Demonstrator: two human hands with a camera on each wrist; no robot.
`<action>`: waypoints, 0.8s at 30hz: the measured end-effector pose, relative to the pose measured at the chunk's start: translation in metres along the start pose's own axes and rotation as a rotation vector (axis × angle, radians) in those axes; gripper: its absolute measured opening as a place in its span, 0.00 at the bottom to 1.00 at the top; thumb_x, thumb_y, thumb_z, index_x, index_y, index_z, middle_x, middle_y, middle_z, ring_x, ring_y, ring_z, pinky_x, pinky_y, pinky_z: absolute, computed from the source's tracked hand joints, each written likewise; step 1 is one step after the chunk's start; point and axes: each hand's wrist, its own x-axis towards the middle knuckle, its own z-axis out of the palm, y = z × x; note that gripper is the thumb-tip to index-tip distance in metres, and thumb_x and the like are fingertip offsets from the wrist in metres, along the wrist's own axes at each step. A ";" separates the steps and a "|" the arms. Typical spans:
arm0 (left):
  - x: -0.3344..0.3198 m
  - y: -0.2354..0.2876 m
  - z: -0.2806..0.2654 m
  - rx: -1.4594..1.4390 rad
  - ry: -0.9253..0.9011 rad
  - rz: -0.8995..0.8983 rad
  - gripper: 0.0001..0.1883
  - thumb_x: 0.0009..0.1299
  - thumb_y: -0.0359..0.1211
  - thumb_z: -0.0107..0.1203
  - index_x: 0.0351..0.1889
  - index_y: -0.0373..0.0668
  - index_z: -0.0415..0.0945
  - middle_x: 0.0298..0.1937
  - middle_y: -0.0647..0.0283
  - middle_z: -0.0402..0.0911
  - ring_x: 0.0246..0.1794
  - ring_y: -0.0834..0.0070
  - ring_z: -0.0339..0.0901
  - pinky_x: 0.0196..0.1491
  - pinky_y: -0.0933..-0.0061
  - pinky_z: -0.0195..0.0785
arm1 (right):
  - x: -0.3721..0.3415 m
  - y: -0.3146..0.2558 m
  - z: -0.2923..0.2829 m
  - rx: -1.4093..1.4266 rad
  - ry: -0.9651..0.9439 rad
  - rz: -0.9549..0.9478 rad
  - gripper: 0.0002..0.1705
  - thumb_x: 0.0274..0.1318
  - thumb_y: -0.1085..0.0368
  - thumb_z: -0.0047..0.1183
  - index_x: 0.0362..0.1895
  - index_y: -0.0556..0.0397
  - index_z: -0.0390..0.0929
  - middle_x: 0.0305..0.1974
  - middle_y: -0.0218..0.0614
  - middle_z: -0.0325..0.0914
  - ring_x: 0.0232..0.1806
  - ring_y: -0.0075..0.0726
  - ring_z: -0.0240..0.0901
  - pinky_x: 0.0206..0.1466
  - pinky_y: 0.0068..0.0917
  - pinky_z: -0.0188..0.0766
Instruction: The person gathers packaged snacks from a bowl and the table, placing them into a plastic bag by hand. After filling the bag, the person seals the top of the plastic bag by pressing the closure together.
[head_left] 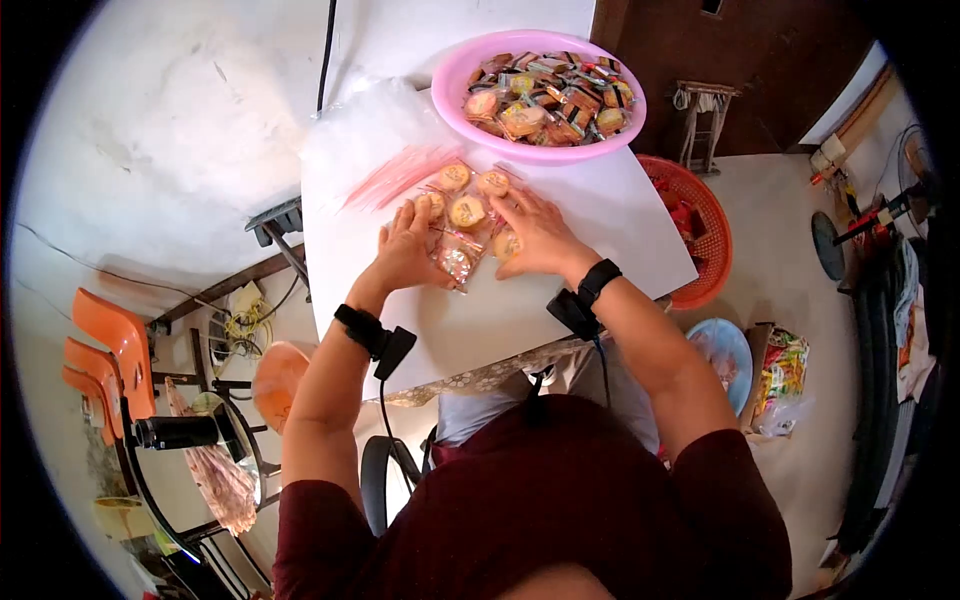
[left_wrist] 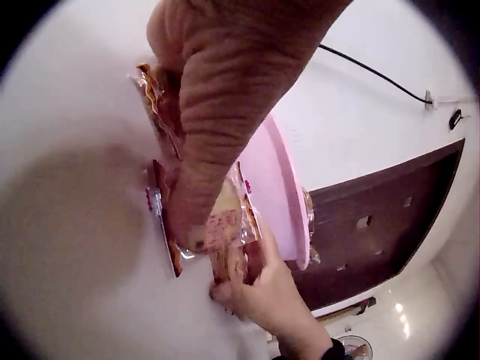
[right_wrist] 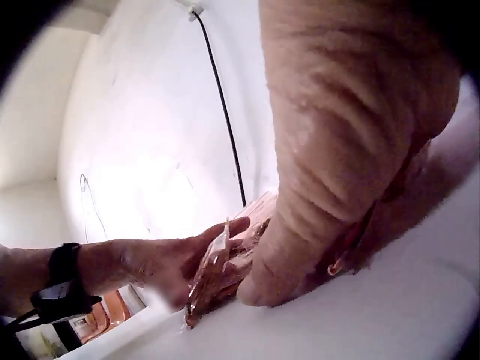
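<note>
Several round yellow biscuits in clear printed wrappers (head_left: 467, 211) lie grouped on the white table (head_left: 600, 230), in front of the person. My left hand (head_left: 405, 255) rests at the left side of the group, fingers forward and spread over the edge packets. From the other side, my right hand (head_left: 540, 240) touches the packets with fingers spread and thumb toward the body. A shiny wrapped packet (head_left: 457, 258) lies between the two thumbs. In the left wrist view, a biscuit packet (left_wrist: 223, 221) sits beside the left thumb. The hands partly hide the outer packets.
Behind the group lie flat clear bags with pink edges (head_left: 400, 178). A pink basin (head_left: 455, 75) full of wrapped snacks stands at the back right of the table. On the floor to the right are an orange basket (head_left: 715, 225) and a blue basin (head_left: 735, 345).
</note>
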 end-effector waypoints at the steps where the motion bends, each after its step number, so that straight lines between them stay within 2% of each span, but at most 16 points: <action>1: 0.008 0.000 0.008 -0.022 0.035 0.043 0.77 0.28 0.51 0.81 0.77 0.42 0.44 0.76 0.42 0.49 0.78 0.45 0.44 0.71 0.39 0.44 | 0.000 0.004 -0.001 0.013 0.007 0.012 0.66 0.28 0.44 0.74 0.74 0.45 0.54 0.74 0.54 0.46 0.77 0.63 0.38 0.75 0.58 0.41; 3: 0.022 0.002 0.022 -0.139 0.166 0.107 0.72 0.29 0.50 0.81 0.74 0.40 0.52 0.74 0.40 0.53 0.76 0.44 0.49 0.71 0.45 0.49 | -0.001 0.006 -0.001 0.021 0.076 0.078 0.62 0.34 0.45 0.72 0.74 0.46 0.54 0.73 0.57 0.47 0.76 0.65 0.39 0.75 0.57 0.41; 6: 0.040 0.005 0.032 -0.248 0.336 0.281 0.67 0.31 0.50 0.81 0.72 0.39 0.56 0.71 0.38 0.58 0.73 0.44 0.53 0.71 0.48 0.51 | -0.002 0.014 0.009 0.032 0.249 0.108 0.56 0.42 0.47 0.69 0.73 0.49 0.55 0.72 0.60 0.49 0.76 0.68 0.39 0.75 0.55 0.40; 7: 0.035 0.011 0.032 -0.131 0.459 0.326 0.57 0.40 0.48 0.78 0.69 0.39 0.61 0.67 0.40 0.64 0.69 0.45 0.60 0.68 0.50 0.57 | -0.004 0.016 0.010 0.034 0.317 0.106 0.54 0.44 0.48 0.68 0.73 0.50 0.56 0.72 0.61 0.49 0.76 0.69 0.38 0.75 0.55 0.40; 10: 0.017 0.011 0.007 -0.042 0.445 0.315 0.46 0.48 0.44 0.74 0.65 0.40 0.67 0.64 0.46 0.68 0.65 0.48 0.65 0.64 0.53 0.61 | -0.032 0.018 0.000 -0.017 0.381 0.087 0.51 0.47 0.50 0.66 0.72 0.52 0.56 0.72 0.61 0.49 0.76 0.68 0.38 0.75 0.55 0.39; 12: 0.007 -0.018 -0.012 -0.042 0.551 0.357 0.20 0.55 0.39 0.70 0.44 0.42 0.81 0.49 0.54 0.79 0.52 0.54 0.74 0.58 0.53 0.63 | -0.063 0.015 -0.018 -0.028 0.335 0.179 0.50 0.48 0.49 0.65 0.71 0.53 0.58 0.72 0.62 0.48 0.75 0.70 0.39 0.75 0.58 0.39; 13: -0.006 -0.025 -0.038 0.011 0.524 0.303 0.13 0.57 0.37 0.69 0.34 0.42 0.81 0.40 0.57 0.82 0.46 0.57 0.77 0.52 0.56 0.66 | -0.077 0.018 -0.021 -0.031 0.310 0.226 0.49 0.48 0.49 0.65 0.71 0.54 0.58 0.72 0.62 0.48 0.75 0.71 0.40 0.75 0.59 0.39; 14: -0.019 -0.044 -0.059 0.140 0.602 0.319 0.09 0.57 0.35 0.68 0.29 0.41 0.81 0.35 0.60 0.82 0.40 0.59 0.78 0.47 0.59 0.68 | -0.090 0.030 -0.014 -0.058 0.308 0.256 0.49 0.48 0.49 0.65 0.70 0.56 0.58 0.72 0.62 0.48 0.75 0.70 0.40 0.74 0.59 0.39; 16: -0.052 -0.086 -0.111 0.075 0.514 0.116 0.07 0.57 0.30 0.68 0.23 0.41 0.79 0.27 0.59 0.80 0.34 0.59 0.77 0.41 0.62 0.68 | -0.113 0.057 0.001 -0.111 0.304 0.322 0.48 0.49 0.49 0.64 0.69 0.59 0.59 0.72 0.61 0.48 0.75 0.69 0.41 0.74 0.58 0.40; 17: -0.073 -0.116 -0.137 0.048 0.559 0.186 0.08 0.57 0.29 0.66 0.22 0.40 0.78 0.25 0.58 0.77 0.29 0.60 0.75 0.34 0.61 0.67 | -0.123 0.065 0.004 -0.114 0.326 0.298 0.48 0.49 0.49 0.64 0.68 0.60 0.60 0.72 0.60 0.49 0.75 0.68 0.41 0.74 0.58 0.40; 18: -0.097 -0.157 -0.163 0.180 0.555 -0.033 0.08 0.60 0.30 0.64 0.23 0.39 0.77 0.24 0.56 0.76 0.26 0.60 0.74 0.31 0.61 0.66 | -0.131 0.070 0.006 -0.116 0.348 0.275 0.47 0.49 0.49 0.64 0.68 0.60 0.60 0.72 0.59 0.50 0.75 0.67 0.42 0.74 0.58 0.40; 19: -0.125 -0.148 -0.198 0.333 0.535 -0.342 0.10 0.64 0.34 0.63 0.25 0.39 0.77 0.26 0.55 0.78 0.27 0.63 0.75 0.33 0.63 0.67 | -0.133 0.073 0.008 -0.116 0.369 0.252 0.46 0.48 0.49 0.64 0.67 0.60 0.61 0.72 0.58 0.51 0.75 0.66 0.43 0.74 0.58 0.40; 20: -0.158 -0.217 -0.221 0.345 0.625 -0.334 0.11 0.67 0.37 0.61 0.28 0.39 0.77 0.28 0.54 0.79 0.28 0.63 0.76 0.34 0.63 0.69 | -0.132 0.071 0.008 -0.125 0.367 0.249 0.45 0.49 0.49 0.63 0.66 0.60 0.62 0.71 0.58 0.52 0.75 0.65 0.44 0.74 0.59 0.41; 21: -0.185 -0.214 -0.265 0.468 0.488 -0.491 0.12 0.67 0.39 0.61 0.31 0.40 0.77 0.30 0.54 0.79 0.30 0.62 0.78 0.35 0.63 0.70 | -0.133 0.067 0.006 -0.133 0.363 0.246 0.43 0.49 0.50 0.63 0.66 0.59 0.63 0.71 0.57 0.53 0.74 0.64 0.45 0.74 0.59 0.41; 22: -0.222 -0.275 -0.301 0.622 0.580 -0.280 0.13 0.69 0.42 0.58 0.33 0.41 0.78 0.32 0.55 0.80 0.31 0.57 0.79 0.35 0.62 0.71 | -0.131 0.064 0.005 -0.144 0.363 0.240 0.42 0.50 0.50 0.62 0.65 0.59 0.64 0.71 0.57 0.54 0.74 0.63 0.46 0.73 0.60 0.42; 24: -0.261 -0.284 -0.353 1.044 0.505 -0.520 0.13 0.73 0.42 0.52 0.35 0.41 0.76 0.35 0.56 0.80 0.35 0.53 0.78 0.36 0.59 0.70 | -0.130 0.063 0.004 -0.181 0.367 0.222 0.39 0.51 0.51 0.60 0.63 0.58 0.65 0.70 0.56 0.55 0.73 0.63 0.48 0.73 0.59 0.43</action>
